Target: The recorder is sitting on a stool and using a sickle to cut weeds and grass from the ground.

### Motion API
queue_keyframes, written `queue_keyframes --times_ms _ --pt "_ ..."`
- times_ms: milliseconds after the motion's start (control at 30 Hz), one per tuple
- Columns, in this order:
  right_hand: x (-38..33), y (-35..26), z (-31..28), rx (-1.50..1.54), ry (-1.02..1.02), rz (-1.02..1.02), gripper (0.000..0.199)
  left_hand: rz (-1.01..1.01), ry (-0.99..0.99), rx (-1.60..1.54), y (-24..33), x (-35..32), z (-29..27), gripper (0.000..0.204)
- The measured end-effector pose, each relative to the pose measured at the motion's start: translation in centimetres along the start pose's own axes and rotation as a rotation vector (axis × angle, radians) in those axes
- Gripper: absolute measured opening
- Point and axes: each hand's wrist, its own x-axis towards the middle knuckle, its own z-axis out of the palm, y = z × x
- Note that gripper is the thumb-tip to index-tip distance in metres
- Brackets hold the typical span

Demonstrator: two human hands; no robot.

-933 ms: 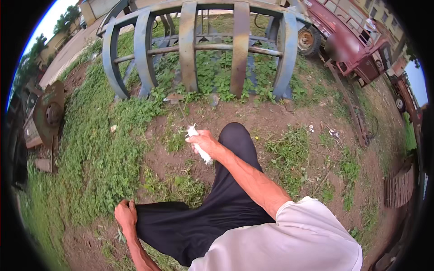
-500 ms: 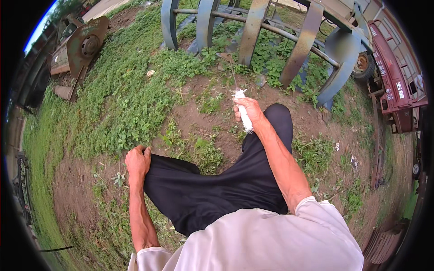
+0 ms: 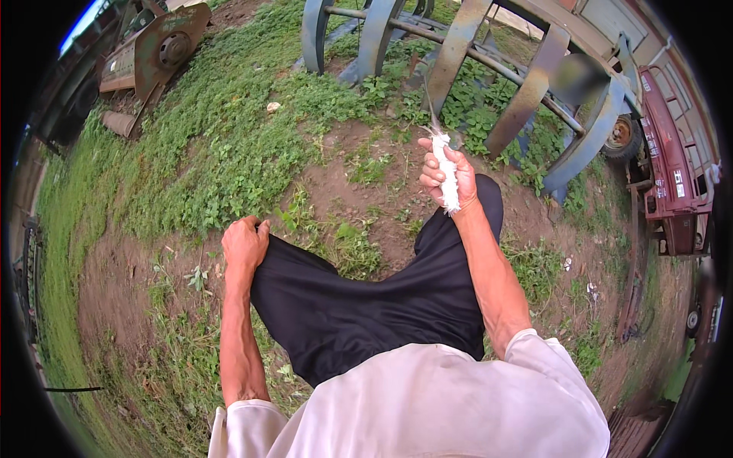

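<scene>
My right hand (image 3: 449,174), raised by my right knee, is closed round a small hand hoe (image 3: 446,187). White wrapping covers its handle, ragged at the lower end. A thin metal shank points away from me; its far end is hard to make out against the weeds. My left hand (image 3: 245,243) rests over my left knee, thumb apart and fingers bent down, their tips hidden. Black trousers (image 3: 374,305) cover my spread knees.
Ahead stand the curved tines (image 3: 450,57) of a large metal implement. Rusty machinery (image 3: 145,57) sits far left, and a red vehicle (image 3: 672,145) at the right. Low weeds (image 3: 229,145) and bare soil (image 3: 328,168) spread before me.
My right hand has turned, showing more of its fingers, and has moved right with the hoe. The whole view has shifted a little to the right. My left hand stays on the knee.
</scene>
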Motion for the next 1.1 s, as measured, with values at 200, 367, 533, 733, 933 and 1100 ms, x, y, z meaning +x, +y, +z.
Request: queue_keyframes --times_ms 200,367,533,733,933,1100 --pt "-0.9 -0.7 1.1 -0.028 -0.096 0.090 0.051 0.093 0.113 0.004 1.3 -1.8 -2.3 0.026" --pt "0.4 0.2 1.6 -0.111 -0.007 0.101 0.051 0.156 0.230 -0.123 -0.8 -2.2 -0.6 0.022" --pt "3.4 -2.6 5.5 -0.151 0.074 0.174 0.046 0.180 0.277 -0.210 -0.5 -1.2 0.0 0.022" --pt "10.4 -5.4 5.3 -0.854 0.180 0.194 0.043 0.208 0.237 -0.236 0.3 -1.0 -0.4 0.022" --pt "16.8 3.7 -11.7 -1.280 0.484 0.424 0.034 0.074 0.249 -0.231 -0.7 -3.6 -1.9 0.016" --pt "20.8 12.8 -24.2 -1.284 0.475 0.569 0.034 -0.032 0.143 -0.134 -2.0 -4.3 -2.5 0.011"
